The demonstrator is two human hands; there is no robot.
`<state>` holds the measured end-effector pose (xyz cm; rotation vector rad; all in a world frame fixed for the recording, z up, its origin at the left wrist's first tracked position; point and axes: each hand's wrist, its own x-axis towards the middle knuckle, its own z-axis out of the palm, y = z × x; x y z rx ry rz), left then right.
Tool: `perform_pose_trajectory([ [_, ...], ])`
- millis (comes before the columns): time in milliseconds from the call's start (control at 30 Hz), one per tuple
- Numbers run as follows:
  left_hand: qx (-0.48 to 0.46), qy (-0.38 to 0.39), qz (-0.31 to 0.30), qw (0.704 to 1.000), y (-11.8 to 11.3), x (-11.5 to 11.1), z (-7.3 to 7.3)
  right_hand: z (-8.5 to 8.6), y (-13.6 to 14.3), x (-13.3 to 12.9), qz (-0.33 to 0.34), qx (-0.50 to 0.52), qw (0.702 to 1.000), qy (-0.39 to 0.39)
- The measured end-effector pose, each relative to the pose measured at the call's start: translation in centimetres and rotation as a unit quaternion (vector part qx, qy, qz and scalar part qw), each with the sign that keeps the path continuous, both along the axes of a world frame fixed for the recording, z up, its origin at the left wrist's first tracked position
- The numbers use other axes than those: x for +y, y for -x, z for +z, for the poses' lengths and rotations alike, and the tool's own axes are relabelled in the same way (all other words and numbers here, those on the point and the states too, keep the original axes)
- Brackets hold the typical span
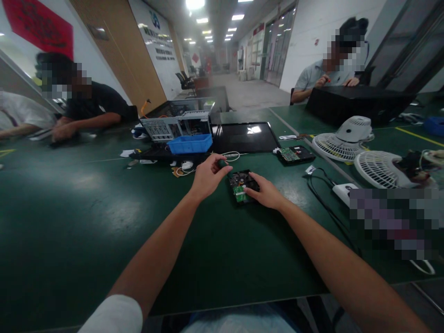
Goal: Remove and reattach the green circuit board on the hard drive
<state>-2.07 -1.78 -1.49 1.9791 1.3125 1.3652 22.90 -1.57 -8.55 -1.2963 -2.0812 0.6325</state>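
A hard drive (239, 194) with a green circuit board lies on the green table in front of me. My right hand (266, 190) grips its right side, thumb over the board and fingers along the far edge. At the drive's far left corner, my left hand (210, 178) pinches a screwdriver (222, 163) with a dark green handle. The screwdriver points down toward the drive; its tip is too small to make out. A second hard drive (295, 154), board side up, rests farther back to the right.
Behind the drive are a blue bin (190, 144), an opened computer case (163, 128) and a dark flat panel (246, 137). Fan parts (342, 138) and a white power strip (345, 192) with cables lie right. Other people sit across the table, one behind a black box (357, 104).
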Motion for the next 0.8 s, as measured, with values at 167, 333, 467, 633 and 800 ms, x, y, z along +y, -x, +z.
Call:
perform_pose_trajectory([
  [167, 0.009, 0.004, -0.009, 1.0, -0.08, -0.02, -0.13, 0.1, 0.02, 0.03, 0.001, -0.008, 1.0, 0.007],
  [333, 0.016, 0.004, -0.005, 1.0, -0.1, -0.05, -0.1, 0.18, 0.06, -0.05, -0.003, -0.007, 1.0, 0.011],
  [467, 0.02, -0.003, 0.002, 1.0, -0.02, -0.29, 0.28, 0.12, 0.01, -0.03, -0.003, -0.01, 1.0, 0.012],
  [633, 0.019, 0.011, -0.008, 1.0, -0.02, -0.29, 0.26, 0.17, 0.0, 0.0, 0.0, -0.018, 1.0, 0.008],
  [800, 0.018, 0.017, -0.016, 1.0, -0.15, -0.29, 0.27, 0.13, -0.03, 0.04, 0.002, -0.014, 1.0, 0.002],
])
